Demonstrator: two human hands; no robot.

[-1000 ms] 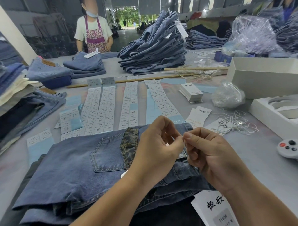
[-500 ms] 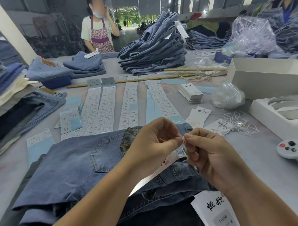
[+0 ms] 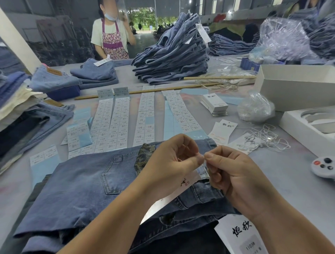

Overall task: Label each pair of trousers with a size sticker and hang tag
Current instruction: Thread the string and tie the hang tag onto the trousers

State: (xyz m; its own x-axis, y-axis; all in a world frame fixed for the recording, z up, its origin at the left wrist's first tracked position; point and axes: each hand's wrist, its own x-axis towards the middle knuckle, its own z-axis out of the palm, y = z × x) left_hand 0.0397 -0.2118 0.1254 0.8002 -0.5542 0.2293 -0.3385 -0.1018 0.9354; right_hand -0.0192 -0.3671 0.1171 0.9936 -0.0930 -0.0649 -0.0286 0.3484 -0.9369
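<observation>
While pinched by both hands point(image 3: 174, 163) point(image 3: 233, 174), hang tag point(image 3: 188, 182) slanting toward near-left.

A long grey bench point(image 3: 290, 181) fills a big, dim room. Far back, a wide open doorway point(image 3: 145, 20) shows green trees and daylight. Small bright lights point(image 3: 190, 1) shine high on the right. A pale post point(image 3: 16, 36) leans at left.

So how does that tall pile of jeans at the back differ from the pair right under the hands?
The tall pile of jeans holds many folded pairs, heaped and leaning; the pair under the hands shows one flat pair on top of a low stack. The pile stands far across the table, untouched; the near pair has a hang tag lying on it. Both are blue denim.
</observation>
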